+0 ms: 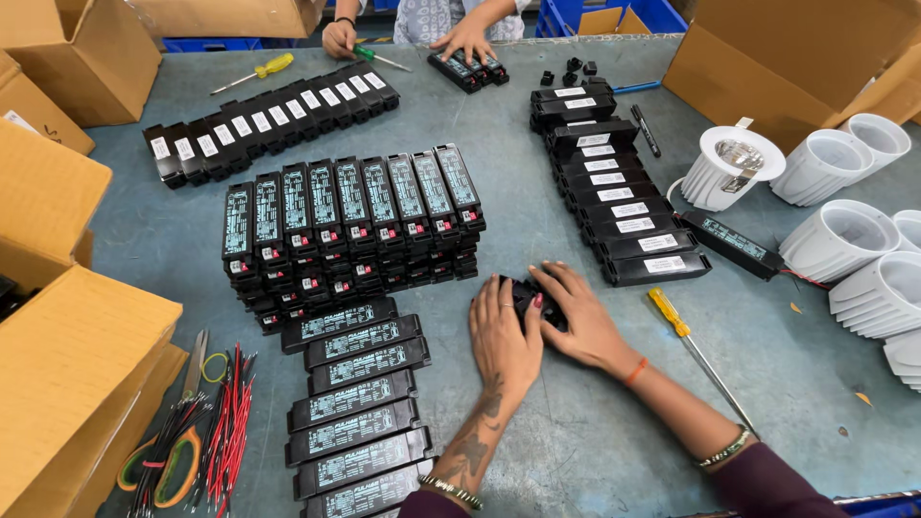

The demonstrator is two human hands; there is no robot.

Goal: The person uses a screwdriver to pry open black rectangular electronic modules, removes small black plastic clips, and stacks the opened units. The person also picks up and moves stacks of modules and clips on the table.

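Observation:
My left hand (pixel 502 338) and my right hand (pixel 578 317) are cupped together on the grey table (pixel 576 422), both closed around a small black plastic part (pixel 531 293) that shows only between the fingers. Just left of my hands stands a stacked block of black rectangular driver boxes (pixel 350 225) with labels. A column of the same boxes lying flat (pixel 357 403) runs toward me. To the right lies another row of black boxes with white labels (pixel 614 197).
A yellow-handled screwdriver (pixel 693 347) lies right of my right arm. White lamp housings (pixel 844 240) sit at the right. Red and black wires with scissors (pixel 197 432) lie at the lower left. Cardboard boxes (pixel 67 364) line the left edge. Another person's hands (pixel 467 38) work across the table.

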